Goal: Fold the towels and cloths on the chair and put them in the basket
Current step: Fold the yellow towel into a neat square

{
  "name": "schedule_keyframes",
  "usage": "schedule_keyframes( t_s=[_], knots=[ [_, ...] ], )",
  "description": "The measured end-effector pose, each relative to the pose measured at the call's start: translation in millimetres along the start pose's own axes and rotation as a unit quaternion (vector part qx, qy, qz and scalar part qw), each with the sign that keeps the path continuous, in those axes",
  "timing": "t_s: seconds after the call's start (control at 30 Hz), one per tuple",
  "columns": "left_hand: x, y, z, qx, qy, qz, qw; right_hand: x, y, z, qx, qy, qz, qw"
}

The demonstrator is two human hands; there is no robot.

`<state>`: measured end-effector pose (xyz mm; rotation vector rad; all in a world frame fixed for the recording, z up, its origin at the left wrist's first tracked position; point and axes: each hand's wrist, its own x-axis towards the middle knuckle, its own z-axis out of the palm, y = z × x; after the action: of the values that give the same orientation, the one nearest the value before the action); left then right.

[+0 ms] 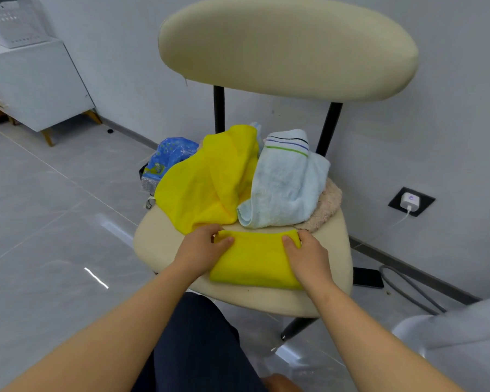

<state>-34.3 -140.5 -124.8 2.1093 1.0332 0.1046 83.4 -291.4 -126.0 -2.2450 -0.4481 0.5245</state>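
Your hands pinch the far corners of the folded yellow cloth on the chair.

Your left hand has its thumb flat on top of the cloth and its fingers curled round the far left corner; your right hand grips the far right corner the same way. The cloth lies at the front of the seat. Just behind it a loose yellow cloth and a striped light blue towel lie heaped side by side, the towel partly over a pinkish cloth. A blue bag shows behind the seat. The white basket stands well apart on a white cabinet, upper left.
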Motion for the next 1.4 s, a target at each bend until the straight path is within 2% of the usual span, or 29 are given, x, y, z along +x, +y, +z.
schedule_keyframes(
  t_s=[0.07, 0.1, 0.17, 0.2, 0.23, 0.27, 0.33, 0.4, 0.6, 0.73, 0.8, 0.93, 1.03, 1.1, 1.2, 1.33, 1.4],
  knots=[
    [-2, 3, 3, 0.085, 0.037, 0.002, 0.996, -2, -3, 0, -0.096, 0.022, 0.000, 0.995],
    [-5, 6, 3, 0.128, 0.088, 0.033, 0.987, -4, -5, 0, -0.154, 0.057, -0.028, 0.986],
    [-12, 10, 9, 0.178, 0.205, 0.172, 0.947, -10, -8, 2, -0.223, 0.150, -0.157, 0.950],
    [-15, 11, 15, 0.185, 0.228, 0.250, 0.923, -11, -7, 5, -0.225, 0.179, -0.231, 0.930],
    [-18, 10, 23, 0.203, 0.218, 0.303, 0.905, -12, -4, 9, -0.235, 0.176, -0.279, 0.914],
    [-21, 8, 31, 0.234, 0.185, 0.321, 0.899, -14, -1, 13, -0.265, 0.143, -0.299, 0.905],
    [-22, -1, 41, 0.300, 0.111, 0.283, 0.904, -16, 5, 18, -0.310, 0.015, -0.255, 0.916],
    [-19, -8, 43, 0.331, 0.067, 0.238, 0.911, -13, 14, 17, -0.319, -0.049, -0.193, 0.927],
    [-13, -10, 39, 0.312, -0.034, 0.175, 0.933, -16, 17, 22, -0.321, -0.051, -0.143, 0.935],
    [-7, -7, 25, 0.347, -0.095, 0.189, 0.914, -13, 14, 19, -0.316, -0.087, -0.125, 0.936],
    [-4, -5, 20, 0.365, -0.089, 0.195, 0.906, -13, 14, 17, -0.311, -0.088, -0.120, 0.939],
    [-10, 8, 19, 0.356, -0.050, 0.180, 0.915, -20, 15, 19, -0.270, -0.058, -0.087, 0.957],
    [-12, 16, 13, 0.269, -0.107, 0.099, 0.952, -29, 15, 18, -0.200, -0.010, 0.003, 0.980],
    [-13, 17, 7, 0.208, -0.161, 0.036, 0.964, -34, 16, 18, -0.187, 0.009, 0.033, 0.982],
    [-18, 18, 5, 0.222, -0.211, 0.017, 0.952, -40, 15, 19, -0.175, 0.015, 0.022, 0.984],
    [-25, 19, 5, 0.251, -0.196, 0.018, 0.948, -43, 14, 16, -0.141, 0.025, -0.010, 0.990],
    [-28, 20, 4, 0.211, -0.190, 0.009, 0.959, -42, 14, 14, -0.105, 0.051, -0.020, 0.993]
  ],
)
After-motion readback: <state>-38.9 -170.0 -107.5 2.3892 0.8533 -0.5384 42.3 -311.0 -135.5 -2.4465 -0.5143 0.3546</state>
